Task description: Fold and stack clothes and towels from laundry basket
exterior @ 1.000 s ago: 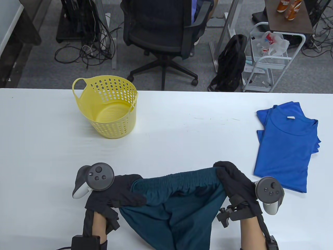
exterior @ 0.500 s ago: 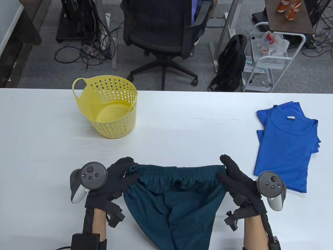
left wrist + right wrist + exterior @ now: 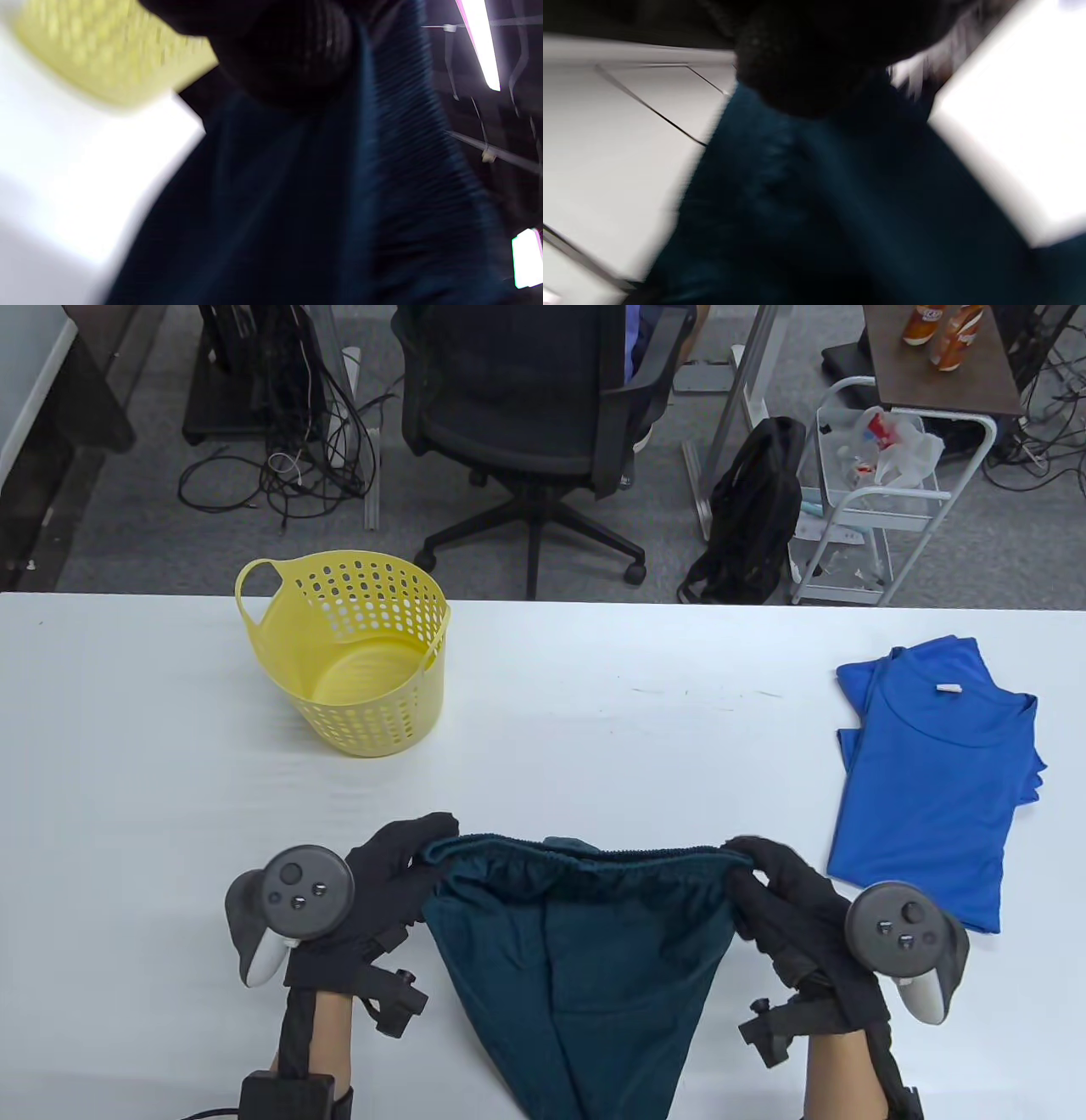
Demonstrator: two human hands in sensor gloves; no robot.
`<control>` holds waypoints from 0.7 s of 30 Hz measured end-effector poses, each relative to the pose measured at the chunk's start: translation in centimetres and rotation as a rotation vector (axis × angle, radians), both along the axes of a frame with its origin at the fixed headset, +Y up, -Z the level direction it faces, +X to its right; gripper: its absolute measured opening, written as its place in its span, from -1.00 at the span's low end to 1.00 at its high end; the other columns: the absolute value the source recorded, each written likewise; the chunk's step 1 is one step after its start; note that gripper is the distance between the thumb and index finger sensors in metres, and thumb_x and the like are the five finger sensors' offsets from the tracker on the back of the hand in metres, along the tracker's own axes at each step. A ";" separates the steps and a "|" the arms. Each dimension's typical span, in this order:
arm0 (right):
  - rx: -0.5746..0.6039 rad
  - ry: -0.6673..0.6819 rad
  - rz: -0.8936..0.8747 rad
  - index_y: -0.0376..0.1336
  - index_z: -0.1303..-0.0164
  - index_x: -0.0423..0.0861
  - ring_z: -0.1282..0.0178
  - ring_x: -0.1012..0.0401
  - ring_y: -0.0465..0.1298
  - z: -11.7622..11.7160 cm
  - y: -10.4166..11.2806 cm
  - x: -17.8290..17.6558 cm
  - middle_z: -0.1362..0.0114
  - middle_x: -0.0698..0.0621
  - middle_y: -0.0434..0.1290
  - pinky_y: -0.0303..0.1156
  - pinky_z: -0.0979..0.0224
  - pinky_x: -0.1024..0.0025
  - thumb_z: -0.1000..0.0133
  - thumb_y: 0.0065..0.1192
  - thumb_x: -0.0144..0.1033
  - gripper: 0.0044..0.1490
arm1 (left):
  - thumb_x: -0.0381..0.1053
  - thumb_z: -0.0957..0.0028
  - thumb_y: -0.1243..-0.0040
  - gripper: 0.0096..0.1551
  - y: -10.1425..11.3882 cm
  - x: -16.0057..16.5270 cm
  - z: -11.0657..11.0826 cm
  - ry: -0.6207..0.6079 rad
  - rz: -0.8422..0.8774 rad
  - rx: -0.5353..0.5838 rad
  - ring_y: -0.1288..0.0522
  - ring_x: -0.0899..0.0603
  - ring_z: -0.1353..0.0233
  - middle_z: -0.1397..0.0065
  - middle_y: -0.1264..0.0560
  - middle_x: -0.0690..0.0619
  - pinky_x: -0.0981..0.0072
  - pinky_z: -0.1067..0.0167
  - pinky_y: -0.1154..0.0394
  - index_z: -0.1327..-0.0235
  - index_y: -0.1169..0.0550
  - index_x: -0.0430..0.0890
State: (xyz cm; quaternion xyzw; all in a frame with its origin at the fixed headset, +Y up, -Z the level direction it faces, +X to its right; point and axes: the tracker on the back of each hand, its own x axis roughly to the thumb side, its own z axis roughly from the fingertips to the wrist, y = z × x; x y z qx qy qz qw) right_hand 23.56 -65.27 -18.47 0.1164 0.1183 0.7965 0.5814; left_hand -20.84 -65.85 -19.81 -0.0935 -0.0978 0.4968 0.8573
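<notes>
Shorts (image 3: 585,950), dark teal, are up between both hands at the near edge of the white table (image 3: 594,746), and the waistband runs straight across, left to right. The left hand (image 3: 382,891) pinches the left corner of that gathered elastic band, the right hand (image 3: 780,899) pinches the right corner, fingers curled round the cloth on each side, so neither hand is nearer than the other. Below the band the fabric narrows and hangs toward the person, legs running off the bottom of the table view. That is what counts: long axis of the band sideways, body of the garment trailing back. Laying it flat looks like a matter of carrying the band forward over the table. Both wrist views are blurred, just dark glove and teal cloth. Far left sits the yellow laundry basket (image 3: 356,661), nothing visible inside; far right, a folded blue shirt (image 3: 933,780) lies well apart from the hands.
</notes>
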 end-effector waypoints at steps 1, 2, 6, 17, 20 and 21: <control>-0.053 0.042 -0.048 0.17 -0.49 -0.54 0.31 0.26 0.65 -0.6 -0.2 0.0 -0.39 -0.59 0.38 0.64 0.37 0.59 -0.39 0.02 -0.50 -0.43 | -0.02 -0.31 -0.23 -0.43 0.0 -0.1 -0.8 -0.029 0.029 -0.087 -0.76 0.10 0.23 -0.49 -0.56 -0.27 0.56 0.36 -0.70 -0.58 -0.47 -0.11; -0.174 0.068 -0.060 0.15 -0.49 -0.56 0.29 0.23 0.67 -2.3 -0.4 0.1 -0.36 -0.62 0.38 0.67 0.36 0.58 -0.39 0.01 -0.52 -0.43 | -0.03 -0.33 -0.22 -0.42 0.1 -0.1 -2.5 -0.056 0.000 -0.218 -0.78 0.07 0.18 -0.47 -0.57 -0.30 0.56 0.31 -0.73 -0.59 -0.46 -0.16; -0.058 -0.247 0.152 0.15 -0.50 -0.46 -0.30 -0.15 0.57 -6.2 3.4 0.0 -0.47 -0.62 0.28 0.65 -0.23 0.01 -0.33 -0.01 -0.55 -0.45 | -0.09 -0.30 -0.18 -0.46 2.7 2.6 -6.7 0.030 -0.005 -0.245 -0.71 -0.22 -0.26 -0.53 -0.50 -0.30 0.30 -0.12 -0.74 -0.55 -0.43 -0.13; 0.812 -0.349 0.012 0.22 -0.52 -0.08 -0.57 -0.17 0.41 1.3 9.5 3.5 -0.70 -0.19 0.26 0.25 -0.45 -0.52 -0.31 0.08 -0.44 -0.48 | 0.07 -0.19 -0.20 -0.46 11.3 5.0 1.0 0.047 -0.253 0.799 -0.50 -0.21 -0.58 -0.74 -0.35 -0.02 -0.06 -0.41 -0.54 -0.46 -0.42 0.28; 0.635 -0.277 0.202 0.29 -0.50 -0.12 -0.53 -0.22 0.43 2.0 5.2 4.1 -0.65 -0.21 0.34 0.24 -0.43 -0.54 -0.31 0.17 -0.42 -0.49 | 0.19 -0.20 -0.17 -0.42 6.5 5.4 2.3 -0.024 -0.461 0.667 -0.54 -0.24 -0.53 -0.61 -0.53 0.04 -0.17 -0.42 -0.49 -0.53 -0.41 0.28; 0.550 -0.250 0.312 0.31 -0.50 -0.13 -0.54 -0.24 0.42 1.8 3.3 4.0 -0.65 -0.22 0.35 0.22 -0.43 -0.57 -0.31 0.19 -0.42 -0.49 | 0.20 -0.20 -0.17 -0.41 3.6 6.0 2.3 -0.075 -0.557 0.577 -0.53 -0.26 -0.54 -0.58 -0.56 0.06 -0.21 -0.44 -0.47 -0.53 -0.41 0.27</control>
